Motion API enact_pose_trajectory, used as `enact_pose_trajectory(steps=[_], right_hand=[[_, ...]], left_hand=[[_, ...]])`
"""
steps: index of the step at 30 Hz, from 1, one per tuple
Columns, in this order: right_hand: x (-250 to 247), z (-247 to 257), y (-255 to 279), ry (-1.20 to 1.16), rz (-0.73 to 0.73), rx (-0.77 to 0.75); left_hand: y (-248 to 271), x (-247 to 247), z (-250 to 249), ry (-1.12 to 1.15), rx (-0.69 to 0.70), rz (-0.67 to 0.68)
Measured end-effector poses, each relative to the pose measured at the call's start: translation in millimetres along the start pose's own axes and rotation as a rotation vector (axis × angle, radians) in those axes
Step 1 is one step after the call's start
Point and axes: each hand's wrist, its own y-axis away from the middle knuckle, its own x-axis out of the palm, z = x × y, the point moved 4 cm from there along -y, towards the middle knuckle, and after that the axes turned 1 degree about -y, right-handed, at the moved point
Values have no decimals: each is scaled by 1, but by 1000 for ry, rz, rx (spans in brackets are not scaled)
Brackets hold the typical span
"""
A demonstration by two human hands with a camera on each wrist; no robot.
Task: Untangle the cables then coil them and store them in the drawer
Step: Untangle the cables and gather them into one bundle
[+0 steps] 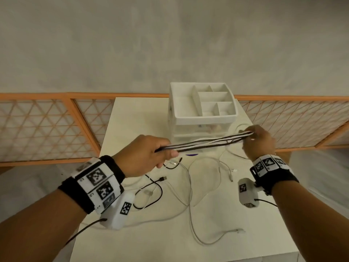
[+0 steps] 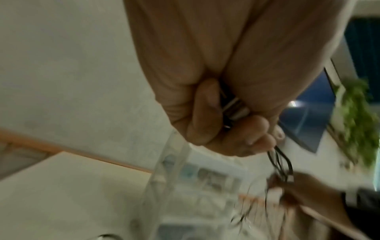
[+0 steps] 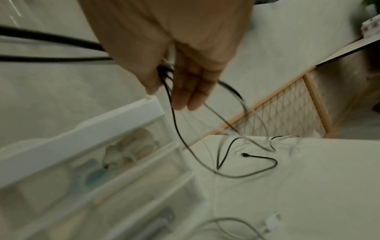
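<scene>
A bundle of black and white cables (image 1: 204, 143) is stretched taut in the air between my two hands, in front of the white drawer unit (image 1: 202, 127). My left hand (image 1: 164, 152) grips one end in a fist; the left wrist view shows its fingers curled round the cable strands (image 2: 232, 107). My right hand (image 1: 251, 137) holds the other end, with the strands pinched between thumb and fingers (image 3: 185, 91). A black cable (image 3: 179, 133) hangs from that hand down to the table. The unit's see-through drawers (image 3: 127, 155) are closed.
Loose white cables (image 1: 190, 186) and a black cable (image 1: 151, 188) sprawl over the white table (image 1: 255, 233) below my hands. The drawer unit's top is an open tray with compartments (image 1: 234, 116). An orange lattice screen (image 1: 47, 129) stands behind the table.
</scene>
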Motion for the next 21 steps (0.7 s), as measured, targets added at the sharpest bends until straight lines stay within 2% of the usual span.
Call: enact_pose_trajectory(steps=[1,2,6,10,12,14,16,18,19,20,21], right_hand=[[-2,-3,1,-30,-57,-27],[2,-5,4,-12,-5,-39],[35,-8,35,345,440,-88],[57,37,103,137,800,-263],[69,51,133,96,937,-295],[78,43,129,76,883,-180],[75,28,108,9,631,-76],[65,22,98,-50,303,-160],[63,22,102,-83,219,-233],[65,21,109,-108,214,-287],[71,17,119,-111,270,-302]], left_hand=[[1,8,9,-106,-28,32],[2,16,19,-194,-63,50],[3,37,45,-292,-171,-14],[0,56,43,-238,-167,16],[1,61,38,-89,-174,18],[4,64,35,105,-197,53],[9,68,36,171,-224,129],[14,74,41,122,-250,227],[16,78,46,87,-271,272],[18,83,51,61,-291,307],[20,87,56,29,-307,320]])
